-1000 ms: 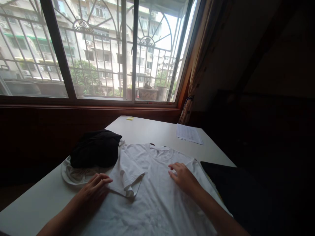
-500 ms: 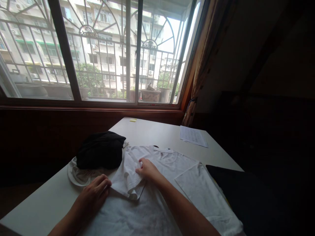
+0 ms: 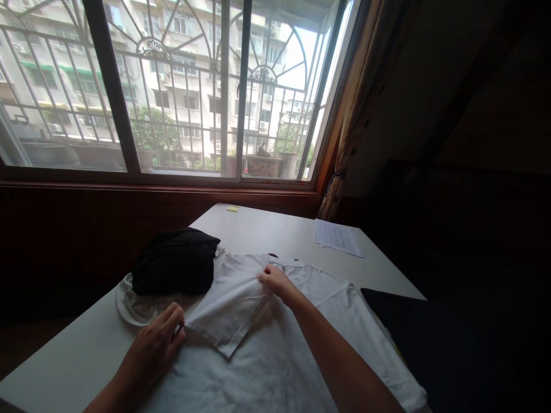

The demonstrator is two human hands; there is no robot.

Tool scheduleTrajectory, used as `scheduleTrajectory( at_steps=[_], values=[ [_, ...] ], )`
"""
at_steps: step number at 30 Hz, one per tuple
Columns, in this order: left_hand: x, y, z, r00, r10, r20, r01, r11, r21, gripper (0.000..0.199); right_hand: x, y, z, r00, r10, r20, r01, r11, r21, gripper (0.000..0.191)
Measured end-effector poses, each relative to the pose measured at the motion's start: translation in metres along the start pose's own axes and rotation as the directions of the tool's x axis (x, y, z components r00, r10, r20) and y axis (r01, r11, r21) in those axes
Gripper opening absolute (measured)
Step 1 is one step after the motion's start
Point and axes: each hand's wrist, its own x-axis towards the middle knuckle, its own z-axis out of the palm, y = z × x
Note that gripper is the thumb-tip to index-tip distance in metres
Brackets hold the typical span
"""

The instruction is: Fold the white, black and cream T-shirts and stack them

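Note:
A white T-shirt [image 3: 241, 373] lies spread over the near part of the white table, its neckline toward the window. Its left sleeve area is folded inward as a flap, pulled fairly flat between my hands. My left hand [image 3: 161, 338] pinches the outer left edge of this flap. Near the collar, my right hand [image 3: 278, 282] has its fingers closed on the flap's upper right part. The other sleeve lies over the shirt at the right.
Black bundled cloth [image 3: 174, 263] sits on pale fabric [image 3: 133, 307] at the left. Papers [image 3: 338, 237] and a yellow note [image 3: 232, 209] lie on the table [image 3: 267, 226] toward the window. A dark flat item [image 3: 413, 327] is at the right.
My right hand has moved right and slightly away, closing on the cloth. The rumpled sleeve flap has been drawn out flatter. My left hand has shifted slightly left.

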Motion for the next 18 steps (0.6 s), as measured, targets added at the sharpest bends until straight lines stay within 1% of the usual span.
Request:
scheduleTrajectory(
  at_steps=[4,7,9,12,15,18],
  values=[
    [0.001,0.003,0.000,1.000,-0.018,0.016,0.018,0.999,0.027,0.011,0.008,0.011,-0.002,0.999,0.035,-0.020,-0.035,0.999,-0.023,0.010],
    [0.001,0.005,-0.001,1.000,-0.010,-0.004,0.011,1.000,0.017,0.010,0.012,0.010,0.000,1.000,0.005,-0.031,-0.007,0.999,-0.053,0.009],
    [0.001,0.006,-0.002,1.000,0.008,-0.019,-0.008,1.000,0.002,0.009,0.017,0.003,0.002,0.997,-0.058,-0.059,0.054,0.996,-0.068,0.009],
    [0.002,0.008,-0.003,0.998,0.034,-0.048,-0.035,0.999,-0.019,0.011,0.028,-0.014,0.009,0.983,-0.164,-0.082,0.159,0.985,-0.064,0.017],
    [0.002,0.008,-0.005,0.996,0.053,-0.076,-0.057,0.997,-0.046,0.014,0.042,-0.032,0.021,0.968,-0.245,-0.052,0.244,0.970,-0.021,0.024],
    [0.003,0.006,-0.005,0.992,0.095,-0.083,-0.102,0.990,-0.097,0.010,0.056,-0.045,0.036,0.958,-0.285,-0.032,0.286,0.958,0.031,0.030]
  ],
)
